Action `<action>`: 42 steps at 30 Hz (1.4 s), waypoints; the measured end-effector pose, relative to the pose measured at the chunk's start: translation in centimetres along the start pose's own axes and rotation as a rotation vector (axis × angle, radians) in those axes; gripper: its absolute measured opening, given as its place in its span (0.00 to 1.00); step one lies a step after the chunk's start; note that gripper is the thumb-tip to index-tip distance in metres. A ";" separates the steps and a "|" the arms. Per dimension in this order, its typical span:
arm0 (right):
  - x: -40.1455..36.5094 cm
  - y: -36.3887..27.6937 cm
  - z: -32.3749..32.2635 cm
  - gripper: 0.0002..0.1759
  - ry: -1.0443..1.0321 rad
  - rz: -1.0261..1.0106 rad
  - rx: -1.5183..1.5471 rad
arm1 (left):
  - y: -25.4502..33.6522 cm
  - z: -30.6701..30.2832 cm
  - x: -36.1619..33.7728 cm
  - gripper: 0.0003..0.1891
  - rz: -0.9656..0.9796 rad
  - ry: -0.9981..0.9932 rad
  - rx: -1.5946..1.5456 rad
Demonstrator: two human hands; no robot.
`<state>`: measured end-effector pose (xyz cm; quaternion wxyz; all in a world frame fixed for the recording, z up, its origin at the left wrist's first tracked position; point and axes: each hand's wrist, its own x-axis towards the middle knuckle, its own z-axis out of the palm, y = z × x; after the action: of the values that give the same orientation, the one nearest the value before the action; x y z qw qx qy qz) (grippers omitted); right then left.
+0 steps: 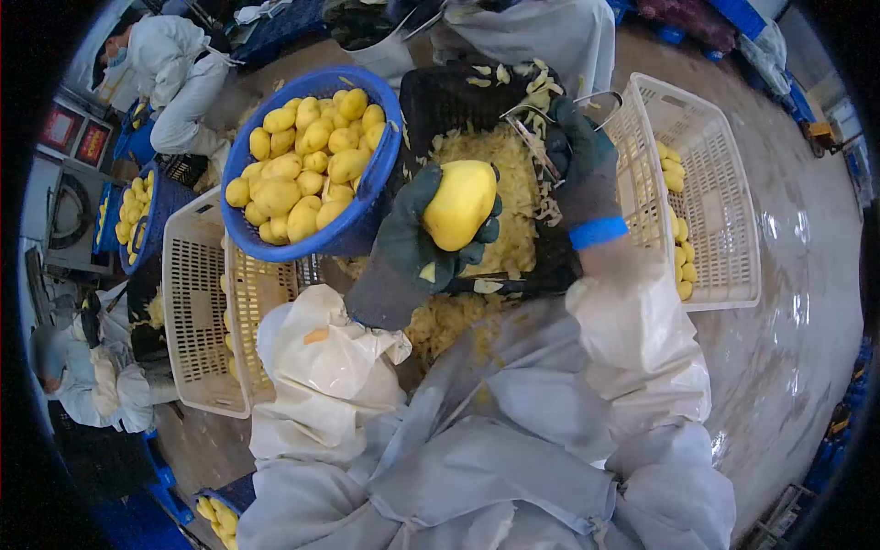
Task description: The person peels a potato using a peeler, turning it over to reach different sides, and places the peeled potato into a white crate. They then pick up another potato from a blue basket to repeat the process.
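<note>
My left hand [431, 225], in a dark glove, is closed around a smooth yellow potato [461, 203] and holds it up over a black crate [423, 101]. A pale scrap of peel sticks to that glove. Close by on the right, my gloved right hand [579, 151] grips a metal peeler [533, 142], its frame pointing toward the potato but apart from it. Pale peelings [500, 151] fill much of the black crate beneath both hands, and some cling to its far rim. The right fingers are partly hidden.
A blue basket [390, 151] heaped with yellow potatoes stands at the left. White crates flank me: one at the right [733, 192] with some potatoes, others at the left [197, 302]. A white bucket [385, 60] stands ahead. Co-workers [174, 69] sit nearby on the wet floor [797, 247].
</note>
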<state>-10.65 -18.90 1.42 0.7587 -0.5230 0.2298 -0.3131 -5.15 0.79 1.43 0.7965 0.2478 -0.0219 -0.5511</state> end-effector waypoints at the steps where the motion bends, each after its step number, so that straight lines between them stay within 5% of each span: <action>1: -0.5 -1.2 0.4 0.11 -0.037 0.157 0.130 | 0.1 0.3 0.0 0.28 0.018 -0.053 -0.056; 5: -3.5 -1.1 2.3 0.12 -0.189 0.215 0.065 | -0.2 -1.0 -0.1 0.28 0.047 -0.058 -0.142; 7: -1.4 -0.5 1.1 0.11 -0.110 0.285 0.025 | 0.0 -1.0 -0.1 0.28 -0.018 -0.031 -0.158; 9: 1.5 1.7 -0.8 0.10 0.015 0.144 0.142 | 0.1 -1.4 -0.3 0.32 -0.067 -0.225 -0.068; 13: -2.8 -2.2 1.4 0.08 -0.219 0.249 0.088 | 0.2 -0.8 -0.2 0.33 0.180 -0.099 0.322; 15: -2.1 -1.7 1.4 0.08 -0.143 0.312 0.041 | -0.1 -0.1 -0.6 0.28 0.129 -0.073 0.195; 17: 0.7 0.7 -0.1 0.11 0.022 -0.053 -0.168 | -0.1 -0.6 -0.2 0.28 0.030 -0.165 0.099; 18: 1.4 0.5 -0.8 0.12 -0.029 0.113 0.230 | 0.1 -0.4 -0.1 0.28 0.033 -0.169 0.106; 21: -3.6 -3.8 2.3 0.12 -0.137 0.122 -0.021 | -0.2 -0.1 -0.1 0.28 0.059 -0.056 -0.034; 25: -5.3 -2.1 3.6 0.11 -0.278 0.043 -0.169 | -1.2 0.8 0.5 0.29 0.223 0.305 -0.134; 27: -4.9 -2.3 3.6 0.11 -0.265 0.072 -0.180 | -1.1 -0.8 0.8 0.30 -0.004 0.207 -0.126; 29: -1.6 0.3 2.0 0.11 -0.048 -0.181 -0.153 | -1.1 -0.6 0.5 0.30 -0.117 0.156 -0.126; 31: -0.3 -0.8 1.5 0.10 0.090 -0.119 -0.128 | -0.6 0.8 -0.1 0.30 -0.197 0.021 -0.198; 33: -1.7 -2.4 1.2 0.09 -0.066 0.054 0.002 | -0.5 1.2 0.1 0.32 -0.145 0.012 -0.218; 35: -4.3 -2.5 3.1 0.09 -0.063 0.127 -0.044 | -1.0 2.0 0.4 0.32 0.059 0.418 -0.216; 36: -5.3 -2.5 3.7 0.11 -0.158 0.033 -0.131 | -1.3 0.2 0.3 0.32 0.049 0.174 -0.265; 39: -5.9 -2.6 4.2 0.13 -0.228 -0.010 -0.200 | -1.6 -1.9 0.2 0.31 0.030 -0.016 -0.232; 40: -5.7 -2.6 4.0 0.13 -0.243 0.024 -0.197 | -1.7 -2.0 0.3 0.29 -0.026 0.033 -0.417; 42: -5.1 -2.3 3.6 0.12 -0.258 0.057 -0.193 | -1.8 -1.7 0.3 0.28 -0.013 0.009 -0.292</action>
<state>-12.28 -13.51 4.96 0.7365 -0.6228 0.1745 -0.1982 -6.08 0.64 -0.87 0.8207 0.1319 0.0636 -0.5523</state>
